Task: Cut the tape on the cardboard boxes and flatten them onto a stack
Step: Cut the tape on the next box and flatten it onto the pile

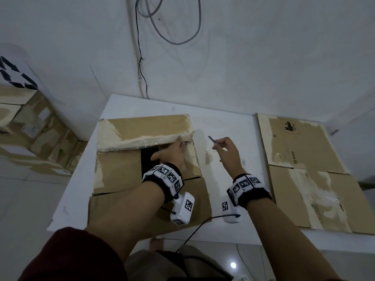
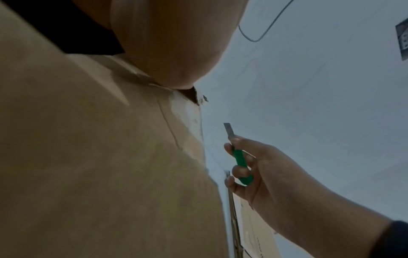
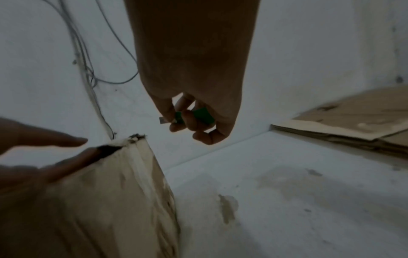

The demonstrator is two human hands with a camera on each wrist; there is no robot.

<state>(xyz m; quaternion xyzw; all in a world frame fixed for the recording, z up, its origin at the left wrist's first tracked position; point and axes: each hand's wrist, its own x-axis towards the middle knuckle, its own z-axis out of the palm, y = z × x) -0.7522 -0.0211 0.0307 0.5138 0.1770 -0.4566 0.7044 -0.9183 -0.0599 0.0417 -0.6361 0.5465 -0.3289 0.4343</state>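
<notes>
Your left grip [image 1: 172,153] lies with fingers straight on the box [image 1: 146,169], its fingertips at the raised far flap's [image 1: 142,130] edge by the right corner. Your right grip [image 1: 225,149] is curled round the cutter [image 2: 240,160], blade clear of the cardboard and just right of that corner. The box sits on the bench [image 1: 223,128], top already open. The flap's edge runs left to right, so your left hand is nearer. Well right lies the flattened stack [image 1: 304,169].
</notes>
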